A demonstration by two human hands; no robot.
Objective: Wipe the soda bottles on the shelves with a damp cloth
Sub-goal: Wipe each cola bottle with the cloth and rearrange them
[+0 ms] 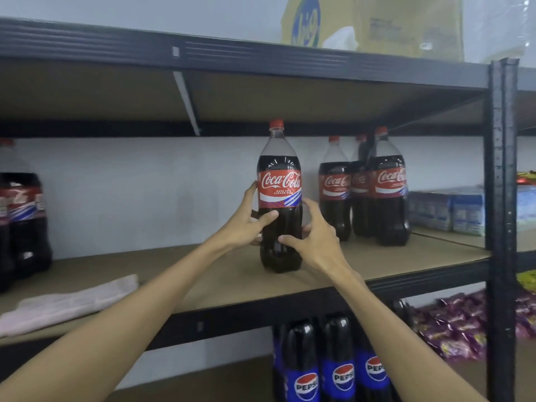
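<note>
The Coca-Cola bottle point(280, 195) stands upright on the middle shelf point(174, 274), long axis vertical, red cap up, label facing the near side; it sits towards the near edge of the board, well apart from the cola bottles at the far left point(20, 221) and near, but clear of, the three cola bottles point(362, 187) grouped to its right.

Both hands are on it, below the label. The left hand point(246, 224) comes in from the left, fingers wrapped behind the body and thumb laid across the dark front. The right hand point(313, 239) comes from the right and slightly nearer, fingers curved round the right flank and thumb tip on the front; how firmly it presses I cannot tell. So the bottle lies between the two palms, directly beyond both wrists, and its base rests on the board.

The relation that matters is the cloth point(72, 303): it lies folded flat on the same shelf, well to the left of the bottle and at the near edge, held by neither hand. The left hand is plainly the closer one to it; my judgement is that one hand must let go and travel left and nearwards to fetch it while the other steadies the bottle. The Pepsi bottles point(336, 367) wait on the shelf below.
</note>
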